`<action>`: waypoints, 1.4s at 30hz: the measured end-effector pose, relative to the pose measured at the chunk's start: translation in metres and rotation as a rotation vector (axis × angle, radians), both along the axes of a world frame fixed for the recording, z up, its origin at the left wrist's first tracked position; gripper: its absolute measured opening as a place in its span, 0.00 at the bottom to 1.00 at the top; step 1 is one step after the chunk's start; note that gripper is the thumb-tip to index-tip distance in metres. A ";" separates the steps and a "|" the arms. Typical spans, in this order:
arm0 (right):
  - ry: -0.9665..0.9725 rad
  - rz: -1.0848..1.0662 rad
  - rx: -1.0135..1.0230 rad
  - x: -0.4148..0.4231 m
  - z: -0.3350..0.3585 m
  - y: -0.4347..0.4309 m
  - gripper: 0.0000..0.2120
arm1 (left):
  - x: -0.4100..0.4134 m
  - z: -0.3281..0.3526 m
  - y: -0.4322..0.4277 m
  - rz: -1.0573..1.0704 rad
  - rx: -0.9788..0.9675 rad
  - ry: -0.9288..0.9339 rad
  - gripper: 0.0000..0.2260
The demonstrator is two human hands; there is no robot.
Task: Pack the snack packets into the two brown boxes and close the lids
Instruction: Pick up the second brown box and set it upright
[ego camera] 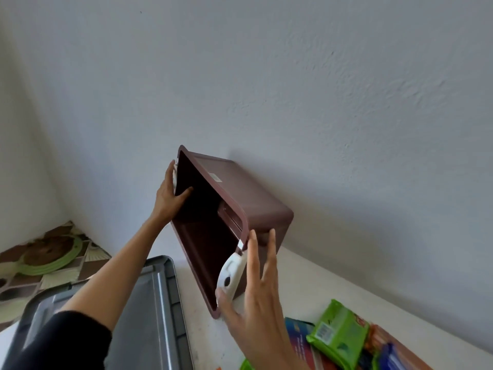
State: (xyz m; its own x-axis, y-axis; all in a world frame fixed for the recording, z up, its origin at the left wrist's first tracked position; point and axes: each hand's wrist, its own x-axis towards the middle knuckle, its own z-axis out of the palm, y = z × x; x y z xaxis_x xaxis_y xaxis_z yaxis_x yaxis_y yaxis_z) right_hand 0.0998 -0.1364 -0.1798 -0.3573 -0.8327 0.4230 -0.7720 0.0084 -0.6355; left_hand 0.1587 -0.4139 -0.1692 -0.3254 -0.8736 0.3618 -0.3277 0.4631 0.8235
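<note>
A brown plastic box [248,198] is lifted off the white table and tipped, its open, empty mouth facing me. My left hand [170,194] grips the box's far end, thumb inside the rim and fingers over a white latch. My right hand [253,295] holds the near end, thumb on the white latch [231,273] and straight fingers against the outer wall. Several snack packets lie at the lower right, among them a green packet [337,333] and a blue packet [300,335].
A grey lid or tray [160,303] lies on the table at the lower left. Beyond it is patterned floor with a green ring-shaped object [50,259]. A white wall stands close behind the white table [306,276].
</note>
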 end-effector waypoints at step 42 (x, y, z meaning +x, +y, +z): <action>-0.031 -0.318 -0.370 0.047 0.064 0.501 0.46 | 0.092 0.081 0.537 -0.090 -0.133 -0.143 0.38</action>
